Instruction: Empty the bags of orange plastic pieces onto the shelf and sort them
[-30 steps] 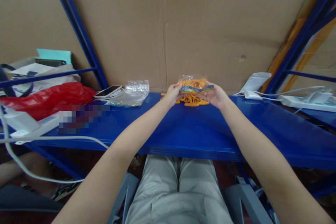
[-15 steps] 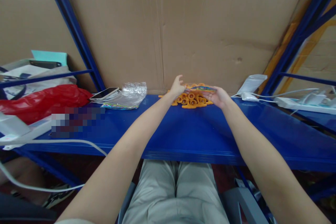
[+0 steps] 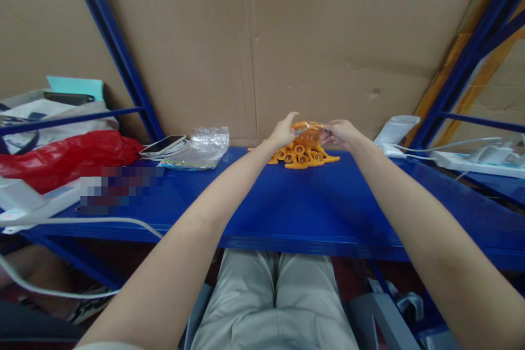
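Observation:
Over a pile of orange plastic pieces [image 3: 303,158] with round, ring-like openings, a clear plastic bag [image 3: 309,129] spans the gap between my hands. Its shiny film shows orange; whether that colour is inside it or behind it I cannot tell. My right hand [image 3: 341,133] pinches the bag's right end between thumb and fingers. At the left end, my left hand [image 3: 283,131] grips the bag with its thumb pointing up; its other fingers are partly hidden. The pile rests on the blue shelf [image 3: 303,202], close to the cardboard at the back.
Left on the shelf lie another clear plastic bag [image 3: 200,150], a phone [image 3: 166,145] with a white cable, and a red plastic bag [image 3: 77,156]. A white power strip [image 3: 463,161] with cables lies right. Cardboard [image 3: 328,54] walls the back between blue posts.
My right hand has turned from palm-up under the bag to pinching its right end. The bag is now tilted, with less of its blue printed part showing. My left hand has shifted slightly right.

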`<state>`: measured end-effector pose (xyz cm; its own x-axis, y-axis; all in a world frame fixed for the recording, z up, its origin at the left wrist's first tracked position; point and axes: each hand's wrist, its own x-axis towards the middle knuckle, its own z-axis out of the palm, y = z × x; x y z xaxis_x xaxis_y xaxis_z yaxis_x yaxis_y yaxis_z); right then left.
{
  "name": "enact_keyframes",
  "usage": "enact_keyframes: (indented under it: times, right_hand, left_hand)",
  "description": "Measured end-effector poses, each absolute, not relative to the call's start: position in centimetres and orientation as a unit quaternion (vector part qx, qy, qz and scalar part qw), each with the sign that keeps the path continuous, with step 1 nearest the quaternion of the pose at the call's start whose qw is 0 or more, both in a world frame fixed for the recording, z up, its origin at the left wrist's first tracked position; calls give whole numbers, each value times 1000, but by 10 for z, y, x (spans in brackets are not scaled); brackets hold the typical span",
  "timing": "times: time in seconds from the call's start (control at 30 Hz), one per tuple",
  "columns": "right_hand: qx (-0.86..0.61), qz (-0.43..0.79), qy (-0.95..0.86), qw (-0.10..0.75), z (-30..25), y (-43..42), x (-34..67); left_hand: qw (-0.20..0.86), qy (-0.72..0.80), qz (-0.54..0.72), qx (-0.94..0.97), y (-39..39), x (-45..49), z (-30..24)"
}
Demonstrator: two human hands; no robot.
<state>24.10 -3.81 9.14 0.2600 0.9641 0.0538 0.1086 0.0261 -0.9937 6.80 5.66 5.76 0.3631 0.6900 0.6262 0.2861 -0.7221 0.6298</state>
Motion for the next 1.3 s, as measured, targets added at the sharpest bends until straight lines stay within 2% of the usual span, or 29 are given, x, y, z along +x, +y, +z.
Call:
enact_keyframes:
  times: [0.1,0.17,0.3,0.4,0.57,0.77,0.87,1.0,1.13,1.3]
  right_hand:
    - [-613,357,-463,531,100,-35,237]
    - [-603,335,-466,554,107,-31,235]
    - [-539,277,-485,631,118,-20,233]
    - [-534,258,-499,632,121,-13,236]
    - [-429,210,-538,695,116,8,255]
    - [-426,225,-544,687,107,16,261]
    - [-397,247,-538,702,107,8,256]
    - [-383,271,-525,710,108,3,252]
    - [-359,241,-527,732,110,6,250]
    - [-325,286,-540,722,114,1,242]
  left_hand:
    - [232,296,416,828,59,68,62]
    - [229,300,410,830,57,68,70]
    - [197,278,457,822,38,73,82]
    - [192,281,453,824,22,73,87]
    - [254,251,514,780,13,67,90]
    - [313,263,520,750,16,58,87]
    - [379,295,534,696,14,52,86]
    - [455,329,491,666,4,45,80]
    - [444,309,472,696,-6,43,74]
    - [409,346,479,696,-6,52,82]
